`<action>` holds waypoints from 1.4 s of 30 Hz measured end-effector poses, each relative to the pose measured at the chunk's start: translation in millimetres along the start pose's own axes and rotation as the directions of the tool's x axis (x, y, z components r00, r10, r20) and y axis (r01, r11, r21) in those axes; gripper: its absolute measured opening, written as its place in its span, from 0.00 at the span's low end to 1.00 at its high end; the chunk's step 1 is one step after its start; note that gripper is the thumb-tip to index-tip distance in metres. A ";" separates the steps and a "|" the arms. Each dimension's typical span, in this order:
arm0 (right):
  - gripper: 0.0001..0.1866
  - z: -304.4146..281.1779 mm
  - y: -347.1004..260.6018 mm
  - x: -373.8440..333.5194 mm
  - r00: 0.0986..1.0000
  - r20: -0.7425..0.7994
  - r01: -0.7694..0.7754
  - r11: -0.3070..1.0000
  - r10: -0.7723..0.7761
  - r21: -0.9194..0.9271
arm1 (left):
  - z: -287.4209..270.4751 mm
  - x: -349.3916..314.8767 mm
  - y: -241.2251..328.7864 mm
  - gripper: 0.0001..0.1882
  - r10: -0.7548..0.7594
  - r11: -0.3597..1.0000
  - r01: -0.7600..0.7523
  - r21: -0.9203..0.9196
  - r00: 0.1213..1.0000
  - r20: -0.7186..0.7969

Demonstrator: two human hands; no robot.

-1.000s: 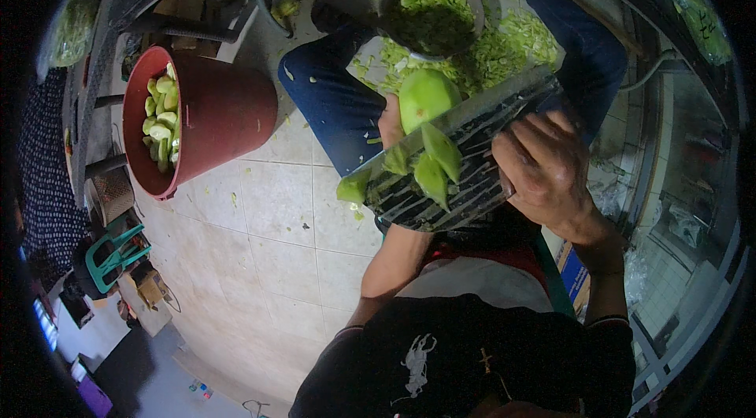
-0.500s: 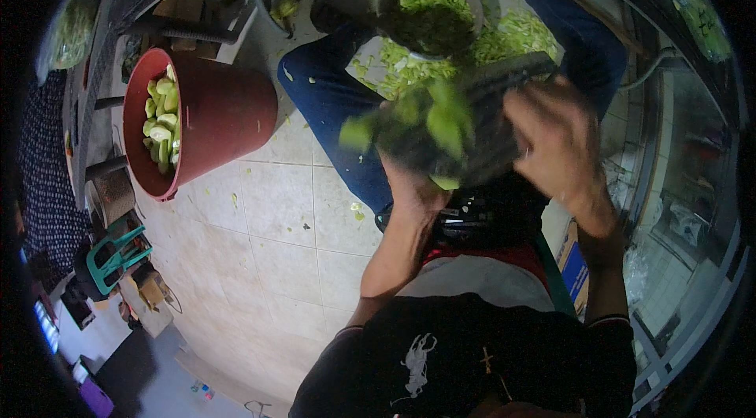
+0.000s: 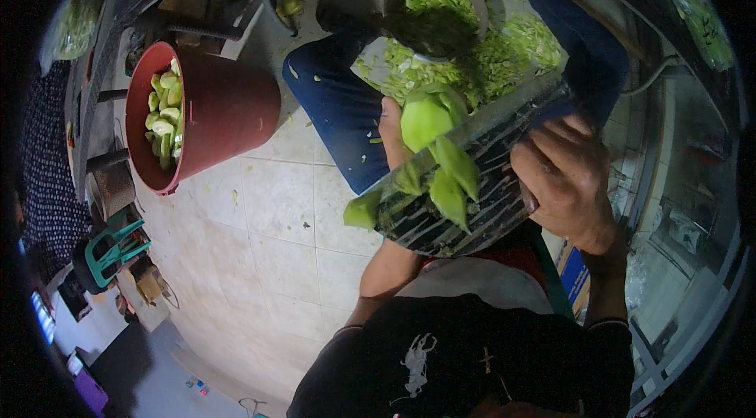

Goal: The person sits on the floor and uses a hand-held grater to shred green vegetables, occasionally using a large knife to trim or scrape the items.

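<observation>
My left hand (image 3: pixel 390 126) is wrapped round a pale green fruit (image 3: pixel 429 118), its kind unclear, held over my lap. Only the thumb and a little of that hand show; the blade covers the rest. My right hand (image 3: pixel 563 178) grips a wide-bladed knife (image 3: pixel 500 189), whose handle is hidden by the fingers. The broad blade slants across in front of the fruit and my left wrist. Several green cut pieces (image 3: pixel 450 193) cling to its wet, streaked face. Beyond the fruit lies a heap of green shreds (image 3: pixel 531 44) between my legs.
A round bowl (image 3: pixel 481 12) with green shreds and larger chunks stands at the far side of the heap. To the left, a red bucket (image 3: pixel 232 115) lies tilted toward the left, holding several peeled green fruits (image 3: pixel 164 122). A teal plastic stool (image 3: pixel 118 252) is farther left.
The blurred knife has swung lower and nearer to me, its streaked face now clear. The fruit in my left hand now shows above the blade.
</observation>
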State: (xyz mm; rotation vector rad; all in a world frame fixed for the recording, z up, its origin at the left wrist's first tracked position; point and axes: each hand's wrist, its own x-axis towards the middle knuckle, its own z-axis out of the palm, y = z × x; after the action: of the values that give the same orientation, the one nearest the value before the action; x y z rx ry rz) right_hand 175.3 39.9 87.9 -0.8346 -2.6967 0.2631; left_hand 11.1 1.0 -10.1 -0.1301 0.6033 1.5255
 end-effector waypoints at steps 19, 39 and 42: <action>0.10 7.2 34.3 -3.2 0.968 -0.204 -0.155 0.988 0.148 -0.019 | 19.3 -12.2 -10.2 0.32 0.156 0.985 -0.141 0.101 0.974 -0.166; 0.12 11.2 31.8 -15.1 0.826 -0.281 -0.398 0.858 0.489 0.324 | -6.8 -6.6 0.8 0.34 0.080 0.986 -0.103 0.132 0.982 0.173; 0.12 -9.8 33.3 -19.9 0.891 -0.099 -0.420 0.886 0.444 0.197 | 9.0 -4.4 5.8 0.37 -0.058 0.993 0.074 -0.096 0.986 0.157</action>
State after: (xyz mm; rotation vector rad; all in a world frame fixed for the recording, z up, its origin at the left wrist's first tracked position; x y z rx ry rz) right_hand 211.5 56.4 83.7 -1.3417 -2.2883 0.5059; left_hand 8.5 1.4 1.2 -0.1081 0.3952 1.4869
